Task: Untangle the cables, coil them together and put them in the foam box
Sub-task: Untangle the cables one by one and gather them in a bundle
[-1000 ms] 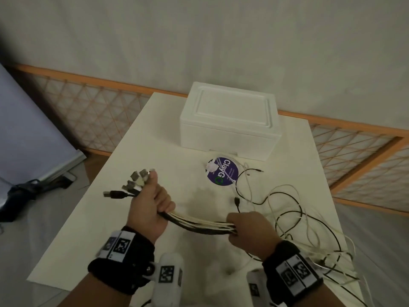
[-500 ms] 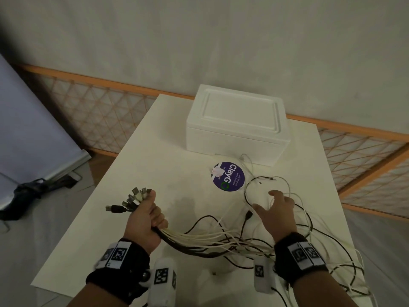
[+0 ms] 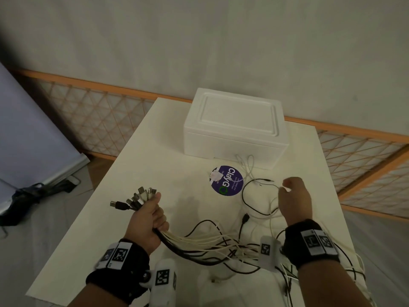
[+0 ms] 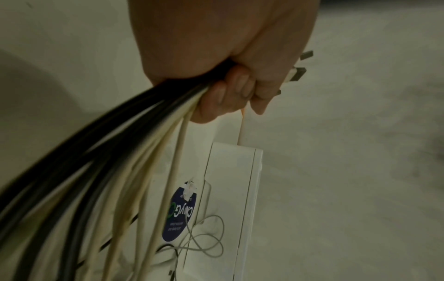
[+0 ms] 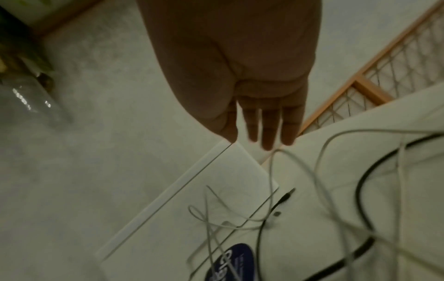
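Foam box (image 3: 234, 131) lid on, contents hidden. Left hand (image 3: 147, 220) fist-grips cables (image 3: 205, 242) near it; right hand (image 3: 295, 200) fingers relaxed, spread.

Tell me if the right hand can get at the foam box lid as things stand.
Probably yes. The right hand is open and holds nothing, and the foam box sits just beyond it with its lid closed. Only thin loose cables lie between, flat on the table.

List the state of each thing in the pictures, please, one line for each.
foam box: lid on, standing on the table.
cables: plug ends bunched in a fist, the rest loose and tangled on the table.
left hand: grips the cables.
right hand: fingers straight, holding nothing.
round sticker: flat on the table.
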